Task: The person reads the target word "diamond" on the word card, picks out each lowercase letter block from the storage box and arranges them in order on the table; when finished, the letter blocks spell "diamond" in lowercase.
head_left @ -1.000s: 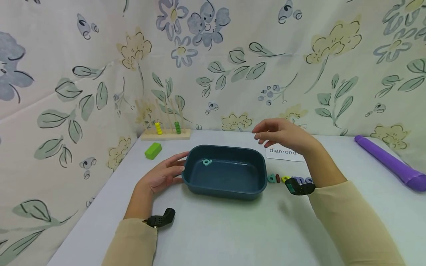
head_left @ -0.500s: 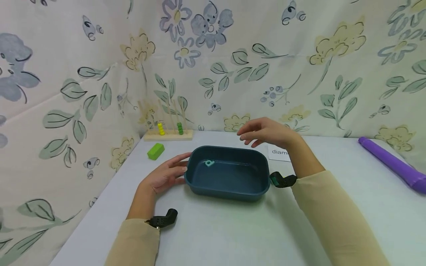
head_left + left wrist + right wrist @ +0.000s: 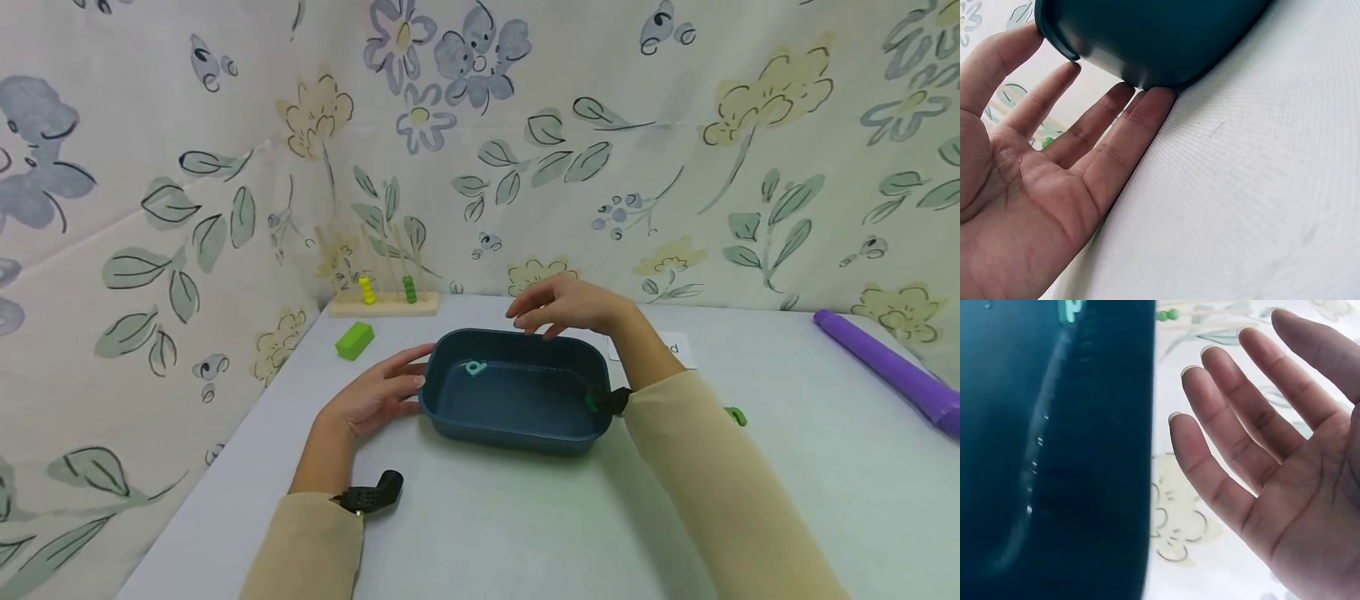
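Observation:
A dark teal plastic bin (image 3: 517, 446) sits on the table with a small mint-green letter (image 3: 475, 367) lying inside it. The same letter (image 3: 1071, 309) shows at the top of the right wrist view. At the bin's left end is my left hand (image 3: 375, 392), its extended fingertips against the outer wall (image 3: 1147, 44). My right hand (image 3: 577, 305) hovers over the bin's far rim, palm down and holding nothing. In the right wrist view its fingers (image 3: 1229, 450) are spread and slightly bent beside the rim.
A white word card (image 3: 675, 346) lies behind my right forearm, partly covered. Past that sleeve a green piece (image 3: 737, 415) shows. A purple roll (image 3: 885, 367) lies at the right. Back left are a wooden peg stand (image 3: 382, 307) with beads and a green block (image 3: 355, 340).
My right hand has moved left from above the word card to the bin's far rim. Its arm now covers the row of coloured letters; a green piece is uncovered. The left hand stays put.

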`<state>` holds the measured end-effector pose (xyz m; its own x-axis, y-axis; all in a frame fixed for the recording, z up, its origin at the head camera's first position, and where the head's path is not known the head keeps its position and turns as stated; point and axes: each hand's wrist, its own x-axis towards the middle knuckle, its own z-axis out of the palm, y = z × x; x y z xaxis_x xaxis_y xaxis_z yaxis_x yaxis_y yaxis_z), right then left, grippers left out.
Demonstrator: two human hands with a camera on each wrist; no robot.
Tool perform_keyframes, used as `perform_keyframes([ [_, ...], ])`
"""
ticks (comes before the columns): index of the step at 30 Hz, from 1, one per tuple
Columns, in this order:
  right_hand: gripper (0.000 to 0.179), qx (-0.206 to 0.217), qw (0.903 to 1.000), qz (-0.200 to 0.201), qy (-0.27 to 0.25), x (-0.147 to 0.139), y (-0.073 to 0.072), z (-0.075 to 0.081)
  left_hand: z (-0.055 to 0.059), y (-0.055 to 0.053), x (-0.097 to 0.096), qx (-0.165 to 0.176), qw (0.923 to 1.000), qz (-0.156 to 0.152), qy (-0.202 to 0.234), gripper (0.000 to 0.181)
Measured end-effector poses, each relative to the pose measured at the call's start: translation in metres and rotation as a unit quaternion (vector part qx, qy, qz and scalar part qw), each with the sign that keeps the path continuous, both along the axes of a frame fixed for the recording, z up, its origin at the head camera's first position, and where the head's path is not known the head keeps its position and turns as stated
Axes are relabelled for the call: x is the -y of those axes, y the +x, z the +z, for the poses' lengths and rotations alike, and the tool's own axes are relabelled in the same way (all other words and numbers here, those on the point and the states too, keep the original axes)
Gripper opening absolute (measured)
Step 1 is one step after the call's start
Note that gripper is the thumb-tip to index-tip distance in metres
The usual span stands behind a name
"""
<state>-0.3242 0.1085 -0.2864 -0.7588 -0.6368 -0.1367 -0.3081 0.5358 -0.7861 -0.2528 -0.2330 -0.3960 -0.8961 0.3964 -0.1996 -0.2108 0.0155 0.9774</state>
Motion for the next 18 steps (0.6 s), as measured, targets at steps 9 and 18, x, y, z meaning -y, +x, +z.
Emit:
perform_keyframes([
  [9, 0.042, 0.024, 0.998, 0.033, 0.049, 0.022, -0.004, -0.013, -0.002, 0.001, 0.0, 0.0, 1.0, 0.008, 0.001, 0.066],
  [18, 0.046, 0.045, 0.9894, 0.094, 0.101, 0.042, -0.009, -0.021, 0.0, 0.0, 0.001, 0.002, 1.0, 0.0, 0.003, 0.066],
])
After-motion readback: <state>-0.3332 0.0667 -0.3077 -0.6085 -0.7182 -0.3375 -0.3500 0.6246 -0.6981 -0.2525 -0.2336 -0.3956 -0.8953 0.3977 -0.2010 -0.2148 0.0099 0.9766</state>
